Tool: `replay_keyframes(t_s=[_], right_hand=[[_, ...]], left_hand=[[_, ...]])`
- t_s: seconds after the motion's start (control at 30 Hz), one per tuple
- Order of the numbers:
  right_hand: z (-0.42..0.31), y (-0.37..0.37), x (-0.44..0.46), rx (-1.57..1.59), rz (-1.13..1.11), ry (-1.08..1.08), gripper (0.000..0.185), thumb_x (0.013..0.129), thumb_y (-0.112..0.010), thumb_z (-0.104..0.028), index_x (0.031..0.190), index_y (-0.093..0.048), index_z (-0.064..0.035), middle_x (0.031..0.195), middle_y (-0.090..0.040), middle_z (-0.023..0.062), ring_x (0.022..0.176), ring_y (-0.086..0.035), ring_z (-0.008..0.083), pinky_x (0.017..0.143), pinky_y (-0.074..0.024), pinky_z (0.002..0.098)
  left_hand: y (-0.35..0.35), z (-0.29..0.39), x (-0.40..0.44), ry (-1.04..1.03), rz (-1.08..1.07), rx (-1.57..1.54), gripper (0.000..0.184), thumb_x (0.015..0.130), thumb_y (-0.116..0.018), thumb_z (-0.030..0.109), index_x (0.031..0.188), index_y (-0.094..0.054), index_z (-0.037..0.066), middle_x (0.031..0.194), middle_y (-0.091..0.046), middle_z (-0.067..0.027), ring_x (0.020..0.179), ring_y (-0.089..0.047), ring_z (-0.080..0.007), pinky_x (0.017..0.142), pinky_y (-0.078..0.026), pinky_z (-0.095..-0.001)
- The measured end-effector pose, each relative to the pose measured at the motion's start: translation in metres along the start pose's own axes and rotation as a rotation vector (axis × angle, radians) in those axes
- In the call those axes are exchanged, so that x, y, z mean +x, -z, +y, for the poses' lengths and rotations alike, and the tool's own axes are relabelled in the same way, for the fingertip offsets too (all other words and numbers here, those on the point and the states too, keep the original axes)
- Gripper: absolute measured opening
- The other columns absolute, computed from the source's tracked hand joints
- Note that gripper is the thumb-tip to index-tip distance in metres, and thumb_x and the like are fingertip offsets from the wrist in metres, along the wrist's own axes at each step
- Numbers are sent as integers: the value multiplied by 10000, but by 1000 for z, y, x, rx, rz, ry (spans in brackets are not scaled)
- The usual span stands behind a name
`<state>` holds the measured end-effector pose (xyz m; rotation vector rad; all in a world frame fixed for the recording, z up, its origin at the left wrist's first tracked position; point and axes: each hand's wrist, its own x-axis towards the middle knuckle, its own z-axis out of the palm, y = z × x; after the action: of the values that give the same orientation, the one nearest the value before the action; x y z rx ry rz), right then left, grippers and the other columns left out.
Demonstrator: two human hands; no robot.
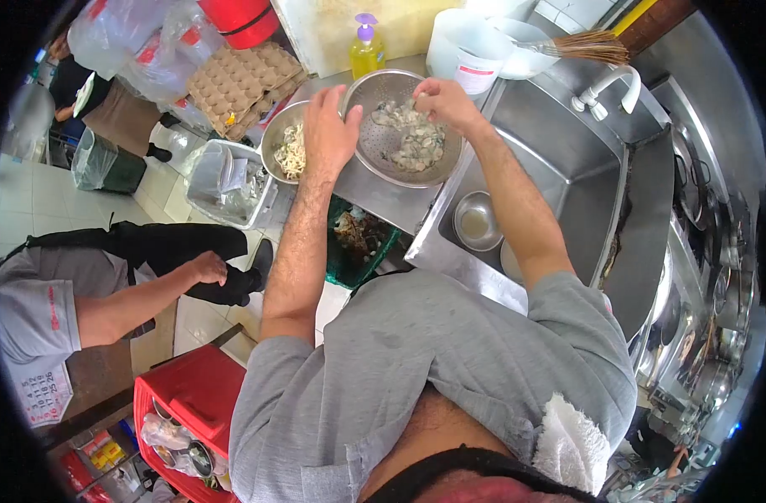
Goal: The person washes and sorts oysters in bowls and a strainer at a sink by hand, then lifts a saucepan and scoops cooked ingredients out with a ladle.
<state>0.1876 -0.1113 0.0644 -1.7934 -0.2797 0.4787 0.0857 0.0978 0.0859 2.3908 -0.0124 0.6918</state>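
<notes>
A perforated metal colander rests on the steel counter, with a heap of wet, greyish shellfish meat in it. My right hand is over its far right side, fingertips pinched together at the edge of the heap; what they hold is too small to make out. My left hand is at the colander's left rim, fingers stretched and thumb apart, nothing visible in it. Just left of it stands a metal bowl with small pale yellowish pieces, partly covered by my hand.
On the right is a steel sink with a small metal bowl and a faucet. Behind stand a soap bottle and white tub. Waste bins are at left, near another person's arm.
</notes>
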Motion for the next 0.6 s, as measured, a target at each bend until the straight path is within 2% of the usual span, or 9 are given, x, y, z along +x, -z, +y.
replay_keyframes(t_s=[0.03, 0.07, 0.17, 0.23, 0.33, 0.4, 0.43, 0.53, 0.6], right_hand=[[-6, 2, -3, 1, 4, -1, 140, 706, -612, -106, 831, -609, -42, 766, -616, 62, 717, -586, 160, 623, -461, 274], [-12, 4, -6, 136, -8, 8, 150, 718, -616, -88, 861, -598, -45, 801, -602, 41, 728, -572, 131, 612, -455, 253], [-29, 3, -13, 391, -63, 31, 197, 735, -620, -49, 925, -571, -35, 858, -582, 36, 763, -563, 118, 617, -456, 243], [-38, -4, -18, 509, -110, 50, 229, 741, -620, -29, 961, -555, -22, 882, -577, 52, 787, -568, 134, 633, -463, 254], [-45, -7, -23, 685, -134, 67, 209, 783, -560, 35, 990, -546, 13, 891, -593, 70, 819, -585, 132, 726, -495, 276], [-43, -4, -25, 650, -175, 105, 278, 786, -553, 46, 1063, -530, 35, 944, -596, 110, 866, -596, 165, 810, -495, 303], [-44, -4, -28, 652, -174, 103, 278, 786, -553, 46, 1063, -530, 35, 944, -596, 110, 866, -596, 165, 810, -495, 303], [-47, -7, -38, 452, -130, 145, 284, 789, -565, 35, 1072, -540, 44, 932, -607, 109, 866, -601, 167, 799, -493, 292], [-47, -11, -38, 361, -25, 158, 262, 786, -593, 5, 1045, -565, 33, 869, -615, 83, 798, -594, 139, 735, -485, 262]], left_hand=[[4, 5, 2, -181, 109, 216, 402, 771, -632, 190, 1110, -515, 10, 1114, -510, -181, 975, -509, -321, 846, -404, -411], [7, 12, 7, -184, 109, 215, 402, 771, -632, 190, 1110, -515, 10, 1114, -510, -181, 975, -509, -321, 846, -404, -411], [3, 40, 15, -359, 22, -18, 469, 768, -637, 179, 1182, -480, 23, 1200, -461, -186, 1005, -509, -297, 795, -439, -405], [-5, 55, 16, -158, -224, -512, 477, 773, -632, 140, 1209, -477, 22, 1134, -527, -174, 944, -557, -272, 753, -476, -365], [-3, 61, 21, -30, -353, -381, 475, 775, -644, 161, 1215, -505, 48, 990, -621, -118, 797, -608, -169, 667, -493, -264], [-9, 54, 22, 4, -341, -398, 422, 790, -629, 150, 1188, -530, 49, 906, -639, -95, 741, -612, -161, 655, -493, -255], [-11, 51, 22, 40, -326, -414, 372, 806, -613, 139, 1162, -554, 49, 823, -657, -73, 686, -616, -153, 643, -492, -247], [-13, 53, 24, 294, -335, -744, 304, 836, -580, 116, 1131, -571, 40, 818, -655, -72, 703, -613, -126, 626, -487, -237], [-17, 49, 26, 322, -338, -802, 277, 841, -572, 101, 1109, -578, 28, 825, -653, -70, 700, -613, -119, 625, -484, -232]])
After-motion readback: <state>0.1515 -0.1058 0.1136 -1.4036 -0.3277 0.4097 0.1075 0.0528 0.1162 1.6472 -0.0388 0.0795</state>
